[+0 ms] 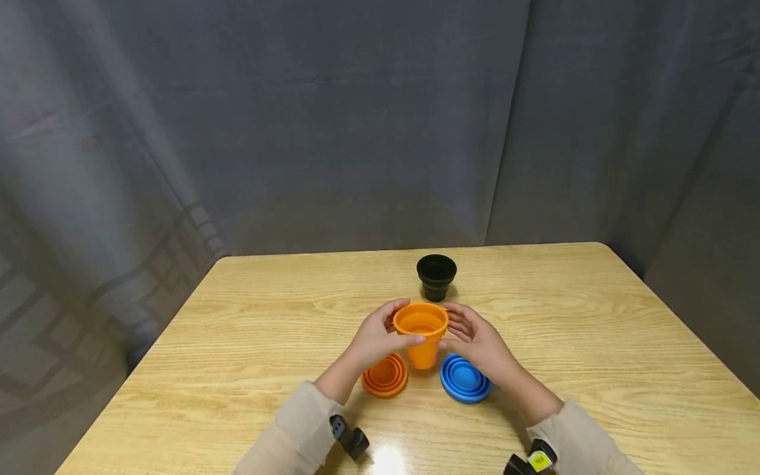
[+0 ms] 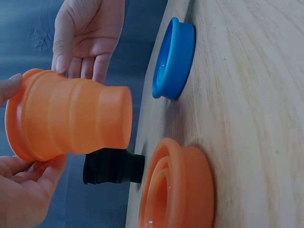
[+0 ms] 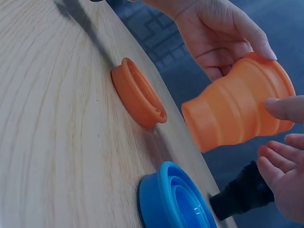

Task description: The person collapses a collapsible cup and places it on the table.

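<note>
An expanded orange collapsible cup (image 1: 423, 349) is held upright above the table, its stepped sides narrowing to the base. My left hand (image 1: 380, 336) grips it near the rim, thumb across the front and fingers round the far side. On the other side my right hand (image 1: 483, 340) has its thumb by the cup wall and its fingers loosely extended, as the right wrist view shows. Below lie two collapsed cups: an orange one (image 1: 384, 376) under the left hand and a blue one (image 1: 466, 379) near the right wrist. An expanded black cup (image 1: 436, 274) stands beyond the hands.
The light wooden table (image 1: 267, 316) has rounded far corners. Grey curtains (image 1: 356, 132) hang behind it and at both sides. Dark devices are strapped to both sleeves, the right one (image 1: 534, 458) with a yellow label.
</note>
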The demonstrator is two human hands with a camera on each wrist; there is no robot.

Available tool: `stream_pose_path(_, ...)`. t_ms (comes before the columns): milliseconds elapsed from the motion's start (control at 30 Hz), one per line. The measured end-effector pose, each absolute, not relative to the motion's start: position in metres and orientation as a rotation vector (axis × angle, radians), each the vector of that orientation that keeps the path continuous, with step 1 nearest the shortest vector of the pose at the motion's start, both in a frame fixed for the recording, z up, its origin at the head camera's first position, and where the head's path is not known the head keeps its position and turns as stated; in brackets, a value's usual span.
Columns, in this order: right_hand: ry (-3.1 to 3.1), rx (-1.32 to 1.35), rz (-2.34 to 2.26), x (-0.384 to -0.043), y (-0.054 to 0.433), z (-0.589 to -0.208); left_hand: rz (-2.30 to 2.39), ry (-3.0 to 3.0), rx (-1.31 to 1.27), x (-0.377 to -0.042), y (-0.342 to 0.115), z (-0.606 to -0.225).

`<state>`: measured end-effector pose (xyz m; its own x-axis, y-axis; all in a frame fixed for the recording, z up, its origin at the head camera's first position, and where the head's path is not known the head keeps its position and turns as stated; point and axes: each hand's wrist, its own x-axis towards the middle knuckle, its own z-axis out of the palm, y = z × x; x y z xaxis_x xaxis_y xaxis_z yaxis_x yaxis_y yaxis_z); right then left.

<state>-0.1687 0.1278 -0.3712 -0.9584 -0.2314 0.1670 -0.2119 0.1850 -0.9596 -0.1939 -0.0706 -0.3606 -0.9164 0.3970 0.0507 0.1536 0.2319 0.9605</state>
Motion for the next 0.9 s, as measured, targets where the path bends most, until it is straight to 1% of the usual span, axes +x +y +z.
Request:
stream_pose_path(300,2.653,-0.607,-1.741,-0.162,0.133,-0.368,1.715,2.274,0.499,-0.191,-0.07,-0.358)
stream_pose_path(533,2.786,-0.717,-1.615,-0.157,0.135,-0.362,1.597,2.304,0.485,-0.192,-0.072,-0.359)
stream_pose_path(700,2.752,-0.709,-1.589,-0.156,0.136,-0.36,1.516,2.289,0.578,-0.193,-0.077,-0.361)
stream_pose_path(900,2.596,-0.68,-1.681,-0.157,0.141,-0.361,1.446,2.287,0.705,-0.192,-0.083,-0.361)
